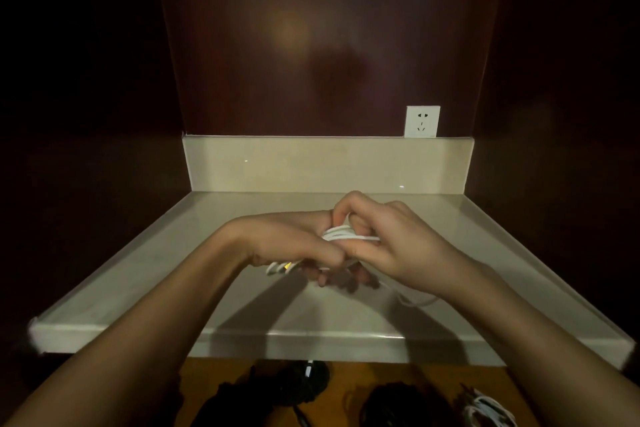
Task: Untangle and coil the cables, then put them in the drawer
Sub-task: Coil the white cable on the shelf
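Both hands meet above the middle of the beige stone counter (pixel 138 274). My left hand (pixel 294 243) grips a bundle of white cable (pixel 341 234) wound in several loops, its fingers curled under the bundle. My right hand (pixel 384 239) pinches the loops from the right with thumb and fingers. A white plug end (pixel 277 268) sticks out below my left hand. A loose tail of the cable (pixel 415 302) trails onto the counter under my right wrist. Below the counter's front edge the open wooden drawer (pixel 363 378) holds two dark coiled cables (pixel 277 388) and a white coil (pixel 488 409).
A white wall socket (pixel 422 121) sits on the dark wooden back panel above the counter's low stone upstand. Dark panels close the niche on both sides. The counter's front edge runs just above the drawer.
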### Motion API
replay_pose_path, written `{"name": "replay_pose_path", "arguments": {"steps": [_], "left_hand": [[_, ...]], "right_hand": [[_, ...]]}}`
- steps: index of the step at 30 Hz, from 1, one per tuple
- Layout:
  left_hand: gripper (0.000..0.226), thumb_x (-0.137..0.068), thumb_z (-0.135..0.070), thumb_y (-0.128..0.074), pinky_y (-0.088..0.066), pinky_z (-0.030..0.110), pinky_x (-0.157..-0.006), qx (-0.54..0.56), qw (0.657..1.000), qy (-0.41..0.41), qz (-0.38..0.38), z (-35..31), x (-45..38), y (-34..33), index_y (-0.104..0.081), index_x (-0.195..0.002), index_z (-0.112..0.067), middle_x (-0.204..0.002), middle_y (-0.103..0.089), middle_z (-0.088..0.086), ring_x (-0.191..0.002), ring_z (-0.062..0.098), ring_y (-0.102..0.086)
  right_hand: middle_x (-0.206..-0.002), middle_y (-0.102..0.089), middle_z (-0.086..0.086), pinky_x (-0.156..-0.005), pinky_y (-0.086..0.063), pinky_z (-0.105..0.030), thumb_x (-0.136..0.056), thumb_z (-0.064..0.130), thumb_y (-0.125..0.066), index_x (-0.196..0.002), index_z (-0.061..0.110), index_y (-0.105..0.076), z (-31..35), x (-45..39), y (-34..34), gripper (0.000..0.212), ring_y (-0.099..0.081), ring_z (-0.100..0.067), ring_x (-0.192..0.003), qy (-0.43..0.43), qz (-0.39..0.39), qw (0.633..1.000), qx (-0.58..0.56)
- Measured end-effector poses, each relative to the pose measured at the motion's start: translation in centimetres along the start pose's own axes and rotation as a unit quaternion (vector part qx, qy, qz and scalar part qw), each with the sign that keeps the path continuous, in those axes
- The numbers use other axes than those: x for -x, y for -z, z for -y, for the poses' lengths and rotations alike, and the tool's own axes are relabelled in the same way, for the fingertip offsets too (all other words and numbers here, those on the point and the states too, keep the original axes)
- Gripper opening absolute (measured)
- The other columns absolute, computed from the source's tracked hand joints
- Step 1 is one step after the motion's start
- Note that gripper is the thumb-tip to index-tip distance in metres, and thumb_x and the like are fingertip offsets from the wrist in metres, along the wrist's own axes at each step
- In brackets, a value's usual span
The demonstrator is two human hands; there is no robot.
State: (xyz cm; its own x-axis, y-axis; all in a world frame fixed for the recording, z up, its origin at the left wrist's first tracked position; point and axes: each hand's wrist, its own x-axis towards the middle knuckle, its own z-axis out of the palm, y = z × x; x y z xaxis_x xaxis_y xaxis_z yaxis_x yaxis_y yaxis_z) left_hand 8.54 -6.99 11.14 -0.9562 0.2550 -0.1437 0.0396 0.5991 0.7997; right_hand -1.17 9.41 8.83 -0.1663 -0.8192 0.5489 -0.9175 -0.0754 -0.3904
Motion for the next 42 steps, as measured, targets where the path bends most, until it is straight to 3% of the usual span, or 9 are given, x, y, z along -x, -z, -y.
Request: {"name": "replay_pose_path", "arguments": {"steps": [5, 8, 15, 18, 23, 28, 32, 37, 42], "left_hand": [[0.085, -0.073, -0.009, -0.057, -0.046, 0.017, -0.063, 0.004, 0.998, 0.027, -0.048, 0.7, -0.7, 0.4, -0.026, -0.152, -0.011, -0.107, -0.068, 0.022, -0.071, 0.008, -0.063], [0.059, -0.073, -0.004, -0.051, -0.05, 0.029, -0.068, 0.034, 0.999, -0.026, -0.033, 0.6, -0.6, 0.2, -0.046, -0.132, -0.005, -0.107, -0.069, 0.025, -0.079, 0.021, -0.069], [0.029, -0.094, -0.024, -0.065, -0.047, 0.03, -0.084, -0.014, 0.983, -0.05, -0.178, 3.0, -0.9, 0.5, -0.071, -0.11, -0.002, -0.101, -0.071, 0.023, -0.089, 0.018, -0.063], [0.031, -0.099, -0.026, -0.059, -0.052, 0.021, -0.083, 0.022, 0.965, -0.1, -0.239, 3.1, -0.8, -0.2, -0.071, -0.105, 0.003, -0.099, -0.075, 0.011, -0.091, 0.019, -0.069], [0.025, -0.1, -0.028, -0.054, -0.044, 0.019, -0.068, 0.094, 0.957, -0.143, -0.234, 2.5, -0.9, -0.6, -0.067, -0.086, -0.011, -0.064, -0.051, 0.004, -0.065, 0.014, -0.049], [0.036, -0.098, -0.035, -0.047, -0.037, 0.022, -0.057, 0.266, 0.932, -0.151, -0.194, 2.0, -0.8, -0.8, -0.057, -0.068, -0.017, -0.047, -0.025, -0.009, -0.055, 0.014, -0.037], [0.035, -0.096, -0.038, -0.05, -0.031, 0.022, -0.054, 0.349, 0.906, -0.168, -0.172, 1.8, -1.1, -1.2, -0.048, -0.066, -0.02, -0.045, -0.026, -0.012, -0.051, 0.011, -0.036], [0.038, -0.091, -0.039, -0.057, -0.026, 0.024, -0.057, 0.484, 0.83, -0.203, -0.19, 1.4, -1.4, -0.8, -0.033, -0.069, -0.021, -0.042, -0.027, -0.011, -0.048, 0.007, -0.033], [0.039, -0.099, -0.039, -0.046, -0.028, 0.022, -0.049, 0.496, 0.786, -0.207, -0.304, 0.9, -2.7, -0.3, -0.043, -0.066, -0.019, -0.045, -0.024, -0.009, -0.044, 0.007, -0.028]], "right_hand": [[-0.077, -0.067, 0.008, -0.068, -0.05, -0.037, -0.094, 0.034, -0.063, -0.089, 0.027, -0.065, -1.0, -1.8, 1.0, 0.009, -0.062, -0.012, -0.074, -0.049, 0.109, 0.98, 0.159], [-0.064, -0.062, 0.013, -0.058, -0.042, -0.019, -0.093, 0.023, -0.066, -0.073, 0.034, -0.061, -1.2, -1.5, 1.3, 0.024, -0.059, -0.002, -0.06, -0.052, 0.092, 0.994, 0.02], [-0.059, -0.053, 0.008, -0.057, -0.034, -0.029, -0.093, 0.026, -0.067, -0.074, 0.014, -0.066, -2.6, -1.3, 1.7, 0.023, -0.045, -0.004, -0.056, -0.127, 0.065, 0.989, -0.047], [-0.048, -0.048, 0.017, -0.049, -0.031, -0.011, -0.096, 0.019, -0.063, -0.079, 0.01, -0.065, -2.6, -1.0, 2.2, 0.02, -0.043, 0.002, -0.045, -0.158, 0.059, 0.978, -0.123], [-0.051, -0.032, 0.001, -0.045, -0.017, -0.028, -0.091, 0.036, -0.064, -0.091, -0.003, -0.065, -2.5, -1.4, 3.0, 0.039, -0.023, -0.011, -0.045, -0.176, 0.089, 0.962, -0.191], [-0.048, -0.026, 0.004, -0.042, -0.012, -0.023, -0.096, 0.034, -0.056, -0.072, 0.015, -0.063, -2.2, -0.9, 3.3, 0.031, -0.016, -0.009, -0.042, -0.157, 0.147, 0.9, -0.38], [-0.046, -0.025, 0.004, -0.041, -0.01, -0.025, -0.098, 0.041, -0.049, -0.074, 0.014, -0.065, -2.2, -1.0, 2.8, 0.039, -0.013, -0.011, -0.041, -0.157, 0.117, 0.871, -0.45], [-0.048, -0.026, 0.004, -0.04, -0.008, -0.022, -0.104, 0.019, -0.039, -0.111, -0.003, -0.052, -1.8, -1.6, 1.0, 0.026, -0.018, -0.006, -0.038, -0.166, -0.025, 0.842, -0.512], [-0.048, -0.027, 0.001, -0.035, -0.02, -0.013, -0.106, 0.014, -0.037, -0.098, 0.005, -0.048, -0.6, -1.9, -2.7, 0.016, -0.022, -0.005, -0.035, -0.189, -0.141, 0.852, -0.467]]}}
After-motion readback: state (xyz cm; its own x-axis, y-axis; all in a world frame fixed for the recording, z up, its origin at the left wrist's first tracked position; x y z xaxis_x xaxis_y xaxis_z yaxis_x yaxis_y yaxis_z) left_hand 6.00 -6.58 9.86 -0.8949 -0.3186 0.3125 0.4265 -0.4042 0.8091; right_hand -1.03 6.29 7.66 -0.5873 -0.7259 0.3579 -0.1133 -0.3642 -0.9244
